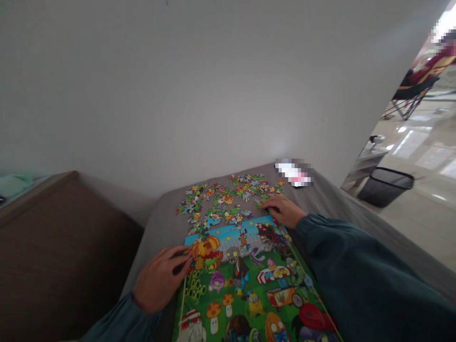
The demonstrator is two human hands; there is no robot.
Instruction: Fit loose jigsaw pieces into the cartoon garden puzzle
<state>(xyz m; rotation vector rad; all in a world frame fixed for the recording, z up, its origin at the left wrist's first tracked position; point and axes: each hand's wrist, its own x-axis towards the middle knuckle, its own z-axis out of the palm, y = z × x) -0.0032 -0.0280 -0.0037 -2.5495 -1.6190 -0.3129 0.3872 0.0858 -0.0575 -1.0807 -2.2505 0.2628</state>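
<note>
Puzzle board, printed with bright cartoon plants, mushrooms and a grey zombie face, lies flat on a grey cloth-covered surface directly before the person. The left hand rests at the board's left edge, fingers curled loosely with the fingertips touching the orange pumpkin corner; whether it pinches a piece cannot be told. The right hand lies palm down at the board's far right corner, fingers spread flat over the cloth just beside the loose puzzle pieces, gripping nothing visible. Those pieces are scattered in a band beyond the board's far edge. Both arms wear dark teal sleeves. A brown cabinet stands to the left, a black bin on the shiny floor to the right.
</note>
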